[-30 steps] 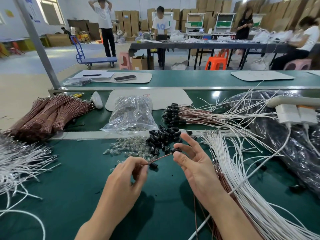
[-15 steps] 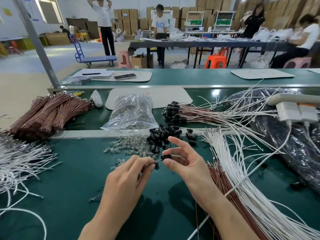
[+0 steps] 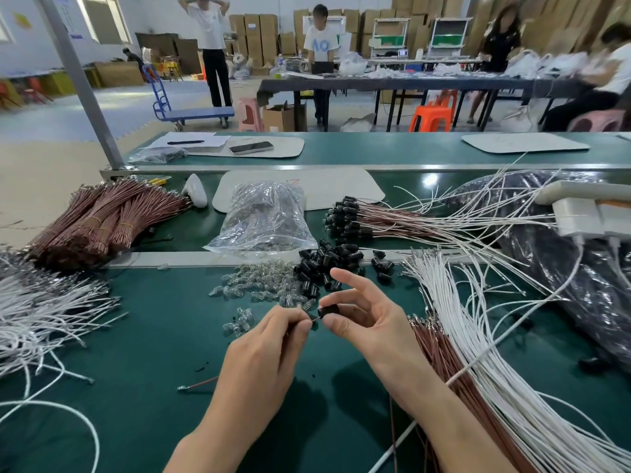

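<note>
My right hand (image 3: 367, 322) pinches a small black cap (image 3: 328, 310) between thumb and forefinger, its other fingers spread. My left hand (image 3: 263, 353) pinches the tip of a thin brown wire (image 3: 196, 385) right at the cap's opening; the wire runs under that hand and its loose end lies on the green mat (image 3: 153, 336) to the left. Just beyond my fingers lie a heap of black caps (image 3: 324, 264) and a scatter of small clear bulbs (image 3: 252, 288).
White wires (image 3: 478, 329) and brown wires (image 3: 444, 363) fan out at right. More white wires (image 3: 41, 308) lie at left, bundled brown wires (image 3: 102, 220) behind them. A plastic bag of bulbs (image 3: 266, 216), capped wire assemblies (image 3: 375, 220) and a black bag (image 3: 580, 268) sit further back. People work at far tables.
My hands have come together: the gap between wire tip and cap has closed. The right hand's fingers have spread wider around the cap.
</note>
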Motion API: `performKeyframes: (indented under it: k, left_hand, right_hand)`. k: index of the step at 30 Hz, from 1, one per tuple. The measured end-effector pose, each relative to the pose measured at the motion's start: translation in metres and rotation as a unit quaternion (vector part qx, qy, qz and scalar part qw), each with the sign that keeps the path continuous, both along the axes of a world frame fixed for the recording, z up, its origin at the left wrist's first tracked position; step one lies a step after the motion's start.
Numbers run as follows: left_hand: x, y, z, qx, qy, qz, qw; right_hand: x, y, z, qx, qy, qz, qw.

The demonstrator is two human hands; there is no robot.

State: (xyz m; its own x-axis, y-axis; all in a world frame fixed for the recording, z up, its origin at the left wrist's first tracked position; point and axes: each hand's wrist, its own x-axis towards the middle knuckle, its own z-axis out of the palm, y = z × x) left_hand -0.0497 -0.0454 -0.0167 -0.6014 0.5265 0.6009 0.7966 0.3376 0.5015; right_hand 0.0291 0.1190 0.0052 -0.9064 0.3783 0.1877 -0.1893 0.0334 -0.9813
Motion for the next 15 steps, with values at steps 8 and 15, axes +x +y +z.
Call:
performKeyframes:
  k: [8, 15]
  left_hand:
    - [-0.0009, 0.0018, -0.0002, 0.008, -0.058, 0.002, 0.998]
    - [-0.0022, -0.0012, 0.0023, 0.008, -0.025, 0.017, 1.000]
  right_hand:
    - [-0.0015, -0.0025, 0.0008, 0.012, 0.000, 0.005, 1.000]
    - [-0.0054, -0.0010, -0.0009, -0.203, 0.018, 0.011, 0.979]
